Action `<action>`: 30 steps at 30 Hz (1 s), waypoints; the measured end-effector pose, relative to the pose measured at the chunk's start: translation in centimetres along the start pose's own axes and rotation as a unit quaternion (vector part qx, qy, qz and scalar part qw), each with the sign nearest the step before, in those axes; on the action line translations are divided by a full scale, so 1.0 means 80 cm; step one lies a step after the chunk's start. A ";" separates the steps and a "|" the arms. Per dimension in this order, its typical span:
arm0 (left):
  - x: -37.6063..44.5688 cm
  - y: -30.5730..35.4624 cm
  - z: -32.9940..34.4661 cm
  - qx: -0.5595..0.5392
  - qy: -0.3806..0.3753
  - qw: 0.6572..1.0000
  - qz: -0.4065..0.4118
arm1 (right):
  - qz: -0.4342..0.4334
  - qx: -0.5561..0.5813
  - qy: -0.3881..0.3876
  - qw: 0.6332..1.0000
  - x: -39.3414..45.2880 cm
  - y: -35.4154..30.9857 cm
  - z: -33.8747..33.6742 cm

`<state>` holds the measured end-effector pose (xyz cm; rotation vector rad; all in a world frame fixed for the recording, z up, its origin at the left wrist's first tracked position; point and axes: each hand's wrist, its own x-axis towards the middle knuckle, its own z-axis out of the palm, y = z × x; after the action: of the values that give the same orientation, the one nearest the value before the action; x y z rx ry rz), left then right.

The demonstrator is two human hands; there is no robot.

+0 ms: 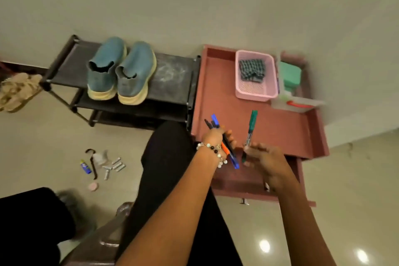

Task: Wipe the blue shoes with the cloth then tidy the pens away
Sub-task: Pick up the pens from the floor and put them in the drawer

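Left hand (212,136): I see it clenched round a bundle of blue, black and orange pens (225,143), frame centre.
Right hand (266,161): pinching a green marker pen (250,130).

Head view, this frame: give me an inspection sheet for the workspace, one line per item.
Surface: reddish tray-top table, bare in the middle.
Job's things: blue shoes side by side on black rack; checked cloth in pink basket; green pen; bundle of pens.
Clutter: green box; small items on floor.
Fingers: left hand grips the bundle; right hand pinches the green pen.
Cables: nothing seen.
Surroundings: pale wall, tiled floor.
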<state>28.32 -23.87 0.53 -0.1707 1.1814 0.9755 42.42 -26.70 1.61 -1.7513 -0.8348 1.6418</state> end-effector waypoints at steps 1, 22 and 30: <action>0.004 -0.019 0.003 0.013 0.005 0.999 -0.041 | 0.014 -0.025 0.030 0.999 0.004 0.017 -0.018; 0.115 -0.101 -0.010 0.417 0.082 0.892 -0.153 | 0.148 -0.495 0.199 0.833 0.162 0.178 -0.093; 0.113 -0.109 -0.010 0.403 0.071 0.902 -0.141 | 0.126 -0.280 0.165 0.937 0.129 0.133 -0.088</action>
<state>34.33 -24.61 -10.47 0.2511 1.5557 0.1690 50.35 -25.37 -12.69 -2.5356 -1.0113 1.2645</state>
